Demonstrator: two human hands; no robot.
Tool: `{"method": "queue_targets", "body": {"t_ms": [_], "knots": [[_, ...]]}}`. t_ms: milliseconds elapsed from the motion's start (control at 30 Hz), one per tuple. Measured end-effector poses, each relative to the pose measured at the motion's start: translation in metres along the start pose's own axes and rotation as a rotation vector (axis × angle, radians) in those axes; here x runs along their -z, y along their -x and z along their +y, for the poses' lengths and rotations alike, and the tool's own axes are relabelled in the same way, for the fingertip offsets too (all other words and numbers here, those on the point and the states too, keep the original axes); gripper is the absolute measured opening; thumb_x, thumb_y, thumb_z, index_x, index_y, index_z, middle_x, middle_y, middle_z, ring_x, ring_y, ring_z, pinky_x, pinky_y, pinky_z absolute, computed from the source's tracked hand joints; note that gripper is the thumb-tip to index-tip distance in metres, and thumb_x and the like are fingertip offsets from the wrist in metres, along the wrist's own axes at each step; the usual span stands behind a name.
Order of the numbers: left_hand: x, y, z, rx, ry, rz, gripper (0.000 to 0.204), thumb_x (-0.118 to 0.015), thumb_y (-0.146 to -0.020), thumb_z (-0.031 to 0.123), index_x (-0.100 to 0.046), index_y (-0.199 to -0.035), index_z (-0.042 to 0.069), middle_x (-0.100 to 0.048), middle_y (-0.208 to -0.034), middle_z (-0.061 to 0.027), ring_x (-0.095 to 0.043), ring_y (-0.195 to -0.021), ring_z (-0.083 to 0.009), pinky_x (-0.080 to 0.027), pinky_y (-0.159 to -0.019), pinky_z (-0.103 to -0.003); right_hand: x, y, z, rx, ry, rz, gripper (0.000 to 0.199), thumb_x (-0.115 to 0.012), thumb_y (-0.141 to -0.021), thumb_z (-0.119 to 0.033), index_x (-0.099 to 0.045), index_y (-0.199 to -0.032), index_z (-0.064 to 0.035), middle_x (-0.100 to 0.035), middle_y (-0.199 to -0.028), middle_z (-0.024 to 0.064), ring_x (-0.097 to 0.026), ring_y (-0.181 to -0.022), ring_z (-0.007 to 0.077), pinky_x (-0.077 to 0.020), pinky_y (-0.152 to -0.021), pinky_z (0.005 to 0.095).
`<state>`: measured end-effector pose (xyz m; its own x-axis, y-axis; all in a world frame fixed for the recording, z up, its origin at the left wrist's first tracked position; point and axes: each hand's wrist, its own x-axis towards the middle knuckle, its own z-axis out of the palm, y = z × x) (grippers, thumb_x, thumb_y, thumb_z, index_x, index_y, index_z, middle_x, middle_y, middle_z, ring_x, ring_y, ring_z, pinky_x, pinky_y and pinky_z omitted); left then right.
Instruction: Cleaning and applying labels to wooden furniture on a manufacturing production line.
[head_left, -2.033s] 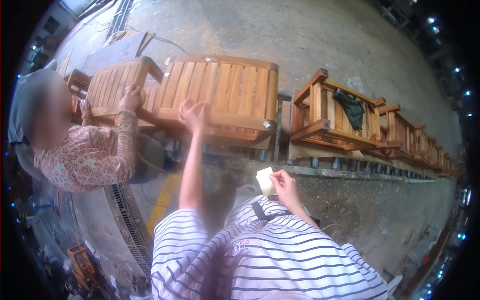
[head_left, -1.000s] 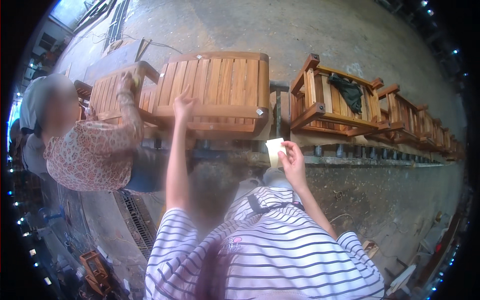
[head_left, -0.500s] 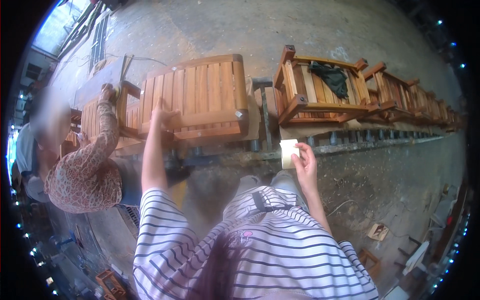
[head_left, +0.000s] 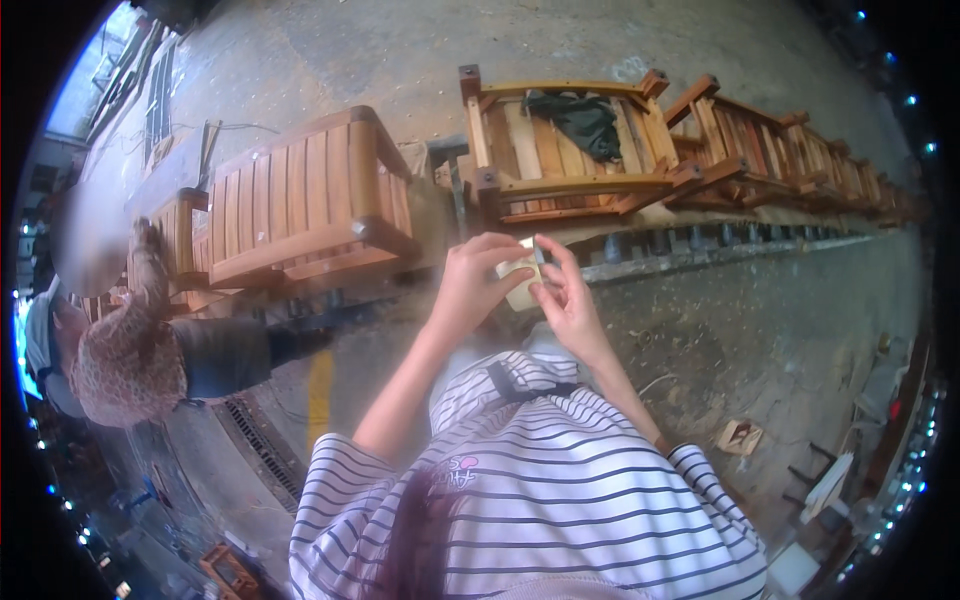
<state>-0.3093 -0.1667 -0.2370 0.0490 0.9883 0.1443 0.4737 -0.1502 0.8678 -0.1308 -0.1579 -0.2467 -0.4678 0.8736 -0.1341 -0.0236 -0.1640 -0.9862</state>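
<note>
Both of my hands are together in front of my waist at a small pale cream roll (head_left: 522, 294), which looks like tape or labels. My right hand (head_left: 570, 300) holds it from the right, thumb and fingers round its edge. From the left, the bent fingers and thumb of my left hand (head_left: 478, 278) pinch its upper part. Fingers cover much of the roll. Beyond my hands to the left lies a slatted wooden piece of furniture (head_left: 290, 195) with small white patches on it. Farther right, an upturned slatted wooden piece (head_left: 520, 140) carries a dark green cloth (head_left: 580, 122).
More wooden pieces (head_left: 750, 135) run in a row to the right, on a long roller conveyor (head_left: 690, 245). At left, a person (head_left: 130, 350) in a patterned sleeve reaches to another wooden piece. A floor grate (head_left: 262, 455) and yellow line (head_left: 320, 390) lie lower left.
My left hand has left the slatted furniture and come right to the roll. My right hand has brought the roll slightly left and up. The view has shifted right.
</note>
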Motion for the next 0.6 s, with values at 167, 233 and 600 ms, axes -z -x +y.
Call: {"method": "queue_targets", "body": {"t_ms": [167,233,600], "knots": [[-0.102,-0.012,0.026,-0.079,-0.136,0.153,0.012,-0.077,-0.075,0.009,-0.073,-0.086,0.007,-0.066,-0.087,-0.0054,-0.062,-0.087,-0.0225,-0.041,-0.078,-0.033,0.093,0.029,0.015,-0.026,0.084,0.037,0.046,-0.056,-0.093,0.004,-0.045,-0.137,-0.0054,-0.062,-0.121,0.0211,-0.064,-0.107,0.0206,-0.0532,-0.082,0.0295],[-0.142,-0.011,0.038,-0.098,-0.179,0.205,0.012,-0.076,-0.075,0.010,-0.070,-0.085,0.007,-0.063,-0.085,-0.0038,-0.059,-0.087,-0.0224,-0.039,-0.079,-0.034,0.124,0.037,0.012,-0.052,0.101,0.030,0.044,-0.055,-0.093,0.004,-0.047,-0.136,-0.0053,-0.065,-0.113,0.0151,-0.063,-0.097,0.0140,-0.0505,-0.075,0.0243],[-0.219,-0.022,0.040,0.148,0.002,0.242,0.008,-0.074,-0.076,0.005,-0.070,-0.083,0.005,-0.064,-0.082,-0.0068,-0.061,-0.082,-0.0237,-0.044,-0.073,-0.034,0.187,0.044,0.046,-0.089,0.313,0.169,0.008,-0.059,-0.095,-0.005,-0.060,-0.097,0.0027,-0.066,-0.078,0.0045,-0.060,-0.072,0.0061,-0.0450,-0.061,0.0218]]}}
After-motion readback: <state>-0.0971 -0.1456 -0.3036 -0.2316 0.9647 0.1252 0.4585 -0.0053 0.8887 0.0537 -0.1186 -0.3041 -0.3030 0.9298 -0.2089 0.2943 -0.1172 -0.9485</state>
